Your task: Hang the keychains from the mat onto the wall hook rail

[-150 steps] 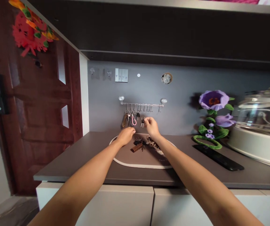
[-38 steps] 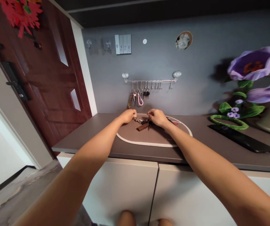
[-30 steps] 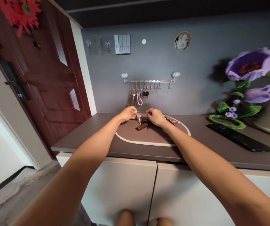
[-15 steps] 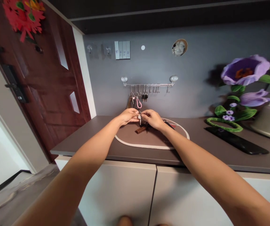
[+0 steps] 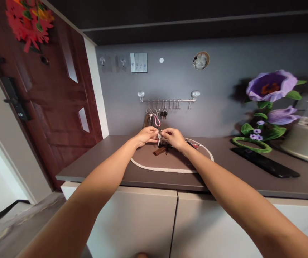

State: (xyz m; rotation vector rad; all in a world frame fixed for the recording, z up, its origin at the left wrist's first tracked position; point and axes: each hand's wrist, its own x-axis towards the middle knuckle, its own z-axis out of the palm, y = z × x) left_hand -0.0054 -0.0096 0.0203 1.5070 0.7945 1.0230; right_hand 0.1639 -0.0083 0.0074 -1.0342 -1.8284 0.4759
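Observation:
Above the brown mat (image 5: pixel 143 163) on the counter, both hands meet at a key ring with keys (image 5: pixel 159 139). The fingertips of my left hand (image 5: pixel 148 135) pinch it from the left. My right hand (image 5: pixel 173 137) pinches the ring from the right, fingers bent. Silver keys dangle between the two hands. On the mat below lies a brown bar-shaped piece (image 5: pixel 159 151) with dark keys beside it, partly covered by my right hand. Behind the hands, several key sets (image 5: pixel 156 120), one with a pink carabiner, hang from a clear hook rail (image 5: pixel 170 100) on the wall.
Right on the counter stand a purple plush flower (image 5: pixel 272 86), a black tray (image 5: pixel 266 163) and a pale rounded object (image 5: pixel 304 139). A dark red door (image 5: pixel 62 143) is at left. Light cabinet doors (image 5: pixel 132 215) lie below, a dark shelf (image 5: pixel 186 18) overhead.
The camera view has shifted slightly, so the scene sits a little lower in the picture. Both hands stay together at the key ring, with only slight finger movement.

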